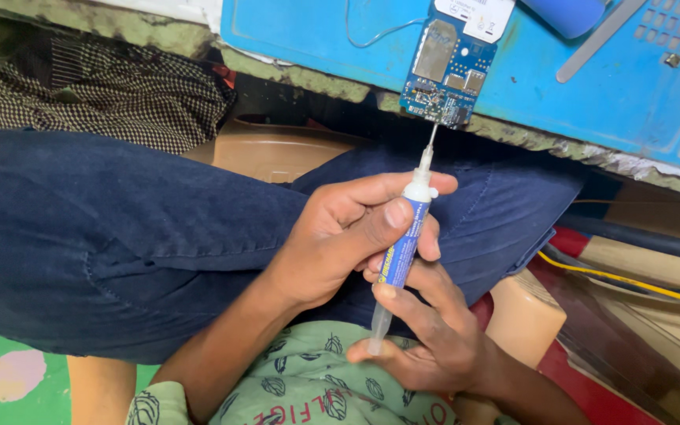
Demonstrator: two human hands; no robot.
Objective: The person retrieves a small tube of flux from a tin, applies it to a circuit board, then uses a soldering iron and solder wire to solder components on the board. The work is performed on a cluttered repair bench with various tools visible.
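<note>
Left hand (340, 240): grip wrapped round the barrel of the syringe (403, 240), thumb pressed across it.
Right hand (426, 330): fingers pinching the plunger (379, 323) end, below the left hand.
Syringe: white-blue, tilted, needle tip (432, 135) touching the lower edge of the blue circuit board (450, 67).
Circuit board: lying on the blue desk (316, 31), overhanging its edge.
Below: dark jeans (120, 228), the person's lap.

We see two bare forearms and hands, left hand (340, 236) and right hand (434, 334), no sleeves reaching the wrists, no rings or watch visible. We note a pale green shirt (316, 386) with dark leaf outlines and some red lettering. Dark navy trousers (120, 236), denim-like, with visible seams and a hem edge at right.
</note>
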